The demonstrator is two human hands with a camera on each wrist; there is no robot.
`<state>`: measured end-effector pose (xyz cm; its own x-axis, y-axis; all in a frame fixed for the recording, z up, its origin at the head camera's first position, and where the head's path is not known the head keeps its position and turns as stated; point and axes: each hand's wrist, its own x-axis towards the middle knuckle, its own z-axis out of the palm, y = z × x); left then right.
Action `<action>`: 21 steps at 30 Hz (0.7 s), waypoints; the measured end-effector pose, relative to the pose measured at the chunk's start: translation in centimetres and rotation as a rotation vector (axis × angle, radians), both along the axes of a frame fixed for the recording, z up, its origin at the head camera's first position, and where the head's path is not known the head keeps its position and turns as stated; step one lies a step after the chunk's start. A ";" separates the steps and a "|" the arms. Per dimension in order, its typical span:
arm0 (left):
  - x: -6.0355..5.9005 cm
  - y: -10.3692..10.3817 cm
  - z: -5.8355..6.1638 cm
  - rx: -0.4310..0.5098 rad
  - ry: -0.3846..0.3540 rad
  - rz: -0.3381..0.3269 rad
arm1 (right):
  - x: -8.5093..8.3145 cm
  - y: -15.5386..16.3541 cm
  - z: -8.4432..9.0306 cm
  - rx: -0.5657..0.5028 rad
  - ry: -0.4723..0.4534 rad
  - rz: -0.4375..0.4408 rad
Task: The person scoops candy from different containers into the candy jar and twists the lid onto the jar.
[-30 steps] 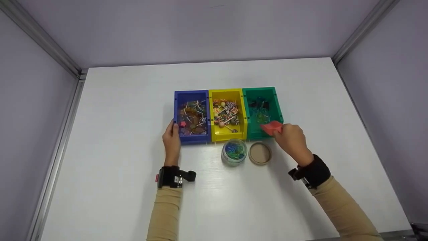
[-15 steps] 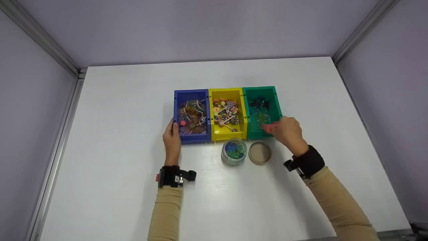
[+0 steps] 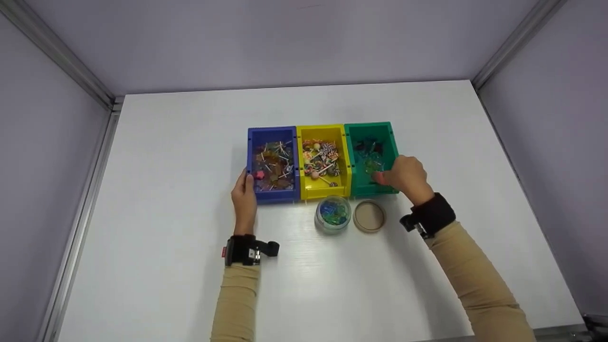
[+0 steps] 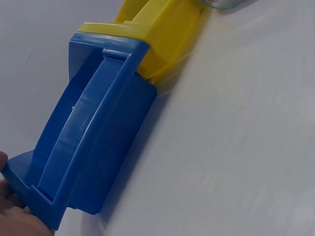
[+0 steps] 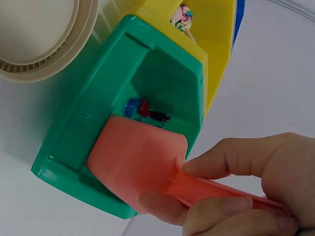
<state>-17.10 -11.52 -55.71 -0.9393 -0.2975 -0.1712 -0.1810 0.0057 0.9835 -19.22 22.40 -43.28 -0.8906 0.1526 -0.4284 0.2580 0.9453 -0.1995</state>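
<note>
My left hand (image 3: 244,199) grips the side wall of the blue bin (image 3: 273,195), thumb over the rim; in the left wrist view its fingers (image 4: 17,219) are at the bin's corner. My right hand (image 3: 409,173) holds a coral-pink scoop (image 5: 140,157) by its handle, thumb on one side and fingers wrapped round the other. The scoop's blade reaches down inside the green bin (image 3: 363,190). Beyond it in the right wrist view lie a blue and a dark red translucent piece (image 5: 143,108). Blue and green translucent pieces (image 3: 371,154) lie farther back in this bin.
A yellow bin (image 3: 316,194) of lollipops stands between the blue and green ones. The blue bin contains clear-looking and amber pieces with sticks. In front are an open jar (image 3: 324,227) of blue and green pieces and a round beige lid (image 3: 369,216).
My right hand has moved forward over the green bin's right edge, and the scoop has dipped lower inside. The left hand and the bins stay in place.
</note>
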 end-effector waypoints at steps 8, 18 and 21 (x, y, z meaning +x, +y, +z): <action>-0.1 0.1 -0.2 -0.005 0.005 0.004 | -0.7 -0.3 -0.4 -0.012 -0.040 -0.024; 0.1 0.0 -0.3 0.000 0.002 -0.006 | -0.8 -0.4 -1.0 -0.006 -0.022 -0.040; 0.1 0.0 -0.3 -0.009 0.002 -0.007 | -0.7 -0.4 -1.3 -0.012 -0.013 -0.044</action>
<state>-17.02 -11.52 -55.98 -0.9416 -0.2926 -0.1665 -0.1788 0.0155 0.9838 -19.97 21.98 -44.55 -0.8777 0.1862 -0.4416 0.3016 0.9307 -0.2069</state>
